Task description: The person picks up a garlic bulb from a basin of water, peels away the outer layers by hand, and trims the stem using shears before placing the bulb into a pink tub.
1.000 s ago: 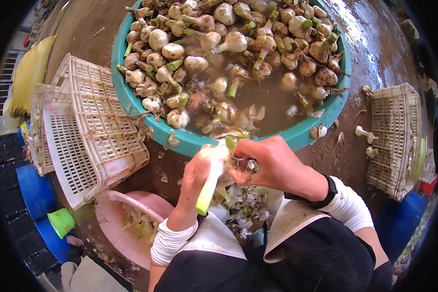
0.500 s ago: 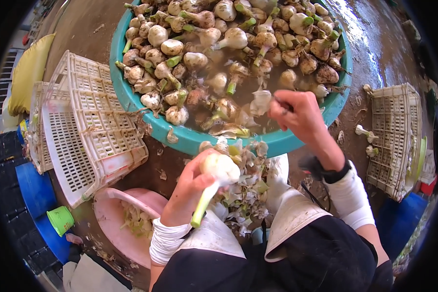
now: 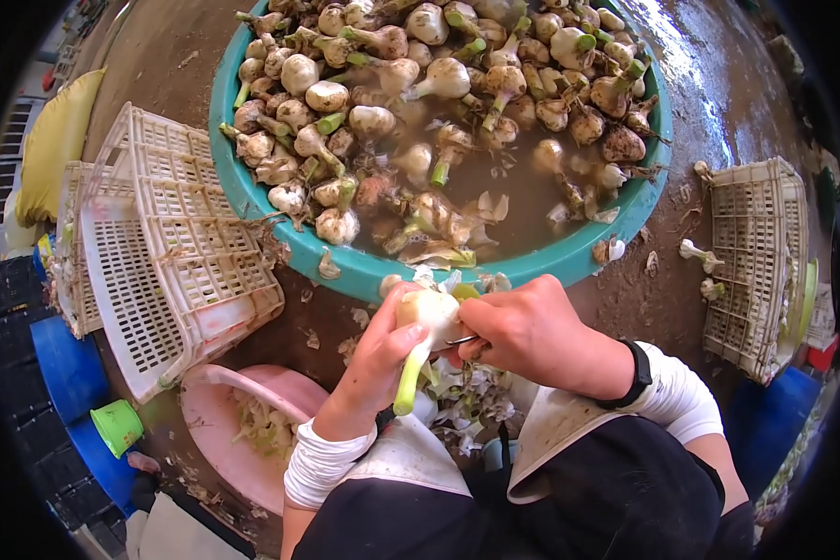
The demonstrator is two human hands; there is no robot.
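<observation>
My left hand (image 3: 375, 358) is closed round a white garlic bulb (image 3: 429, 314), whose cut green stem points down toward me. Against the bulb's right side is my right hand (image 3: 523, 327), closed on a small dark metal blade, probably a knife (image 3: 461, 341); its handle is hidden in my fingers. Just beyond both hands stands a large teal tub (image 3: 345, 275) of muddy water, heaped with dirty garlic bulbs (image 3: 327, 95). Loose garlic skins (image 3: 471, 401) lie below my hands, between my knees.
White plastic crates (image 3: 201, 233) lean at the left, and another crate (image 3: 756, 261) stands at the right. A pink basin (image 3: 243, 383) with peelings sits by my left knee. Farther left are a blue container (image 3: 70, 364) and a small green cup (image 3: 116, 426).
My right hand has come from over the tub back to the garlic bulb in my left hand. The peel near its fingers has gone from them, and skin pieces float in the water.
</observation>
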